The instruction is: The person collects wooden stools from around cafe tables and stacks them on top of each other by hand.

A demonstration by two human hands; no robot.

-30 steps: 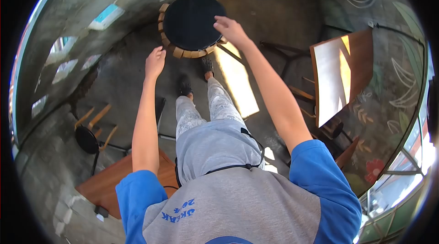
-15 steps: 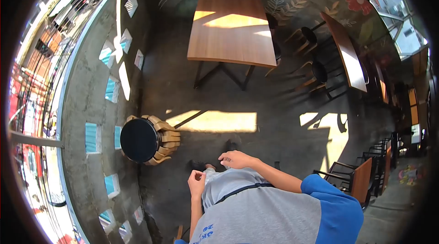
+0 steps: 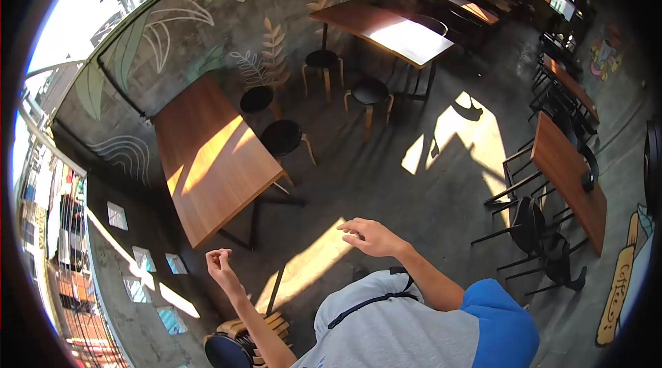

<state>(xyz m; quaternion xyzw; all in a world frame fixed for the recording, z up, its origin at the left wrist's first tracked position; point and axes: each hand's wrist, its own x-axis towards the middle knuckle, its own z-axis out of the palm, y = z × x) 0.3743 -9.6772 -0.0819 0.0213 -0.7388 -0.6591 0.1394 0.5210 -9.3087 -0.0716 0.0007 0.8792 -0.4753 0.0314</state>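
Observation:
My left hand (image 3: 221,266) is raised at lower left, near the front corner of a wooden table (image 3: 207,161). Its fingers are curled in together and no object shows in them. My right hand (image 3: 372,238) hangs in front of my body over the sunlit floor, palm down. Its fingers are loosely stretched and apart, and it holds nothing. Neither hand touches any furniture. Below my left forearm stands a stack of stools with a black seat (image 3: 229,352), partly hidden by the arm.
Black-topped stools (image 3: 281,137) stand beside the wooden table. A second table (image 3: 386,29) is at the painted back wall. To the right are another table (image 3: 569,182) with black chairs (image 3: 527,223) and a coffee sign (image 3: 618,285). A concrete wall with square openings (image 3: 136,290) runs along the left.
My view has swung to the right, so the near table now lies at left and the stool stack at the bottom. Both hands have lifted and spread farther apart.

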